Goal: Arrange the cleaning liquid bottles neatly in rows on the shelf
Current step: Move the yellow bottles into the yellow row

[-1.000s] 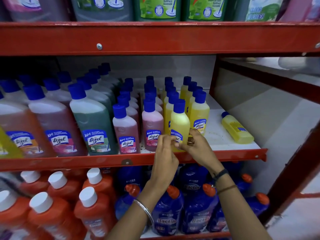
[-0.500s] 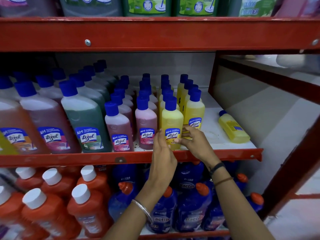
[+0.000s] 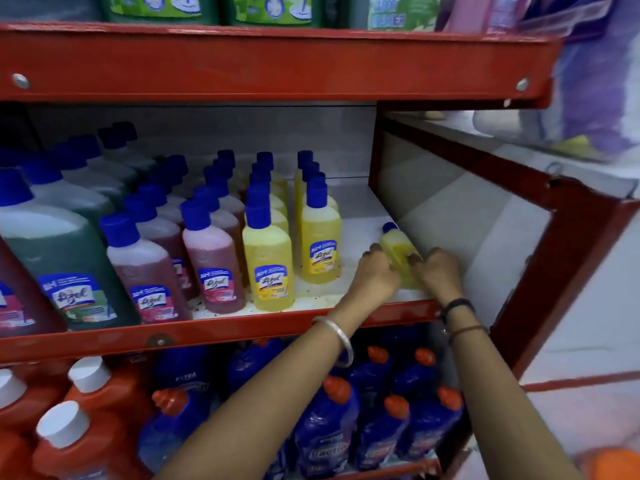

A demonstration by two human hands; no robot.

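Observation:
A small yellow bottle [image 3: 398, 249] with a blue cap lies on its side at the right end of the white middle shelf [image 3: 360, 223]. My left hand [image 3: 377, 275] and my right hand [image 3: 438, 270] are closed around it from either side. To the left stand neat rows of upright bottles with blue caps: yellow ones, the front yellow bottle [image 3: 268, 261] and the second yellow row [image 3: 320, 247], then pink bottles [image 3: 211, 268] and larger green bottles [image 3: 65, 258].
A red shelf beam [image 3: 277, 64] runs overhead and another red front lip [image 3: 207, 332] lies under my wrists. A red side frame [image 3: 561, 209] bounds the shelf on the right. Below stand orange bottles [image 3: 86, 410] and blue bottles [image 3: 349, 420].
Both hands left the front upright yellow bottle and moved right to the fallen yellow bottle, closing on it. The view also shifted right.

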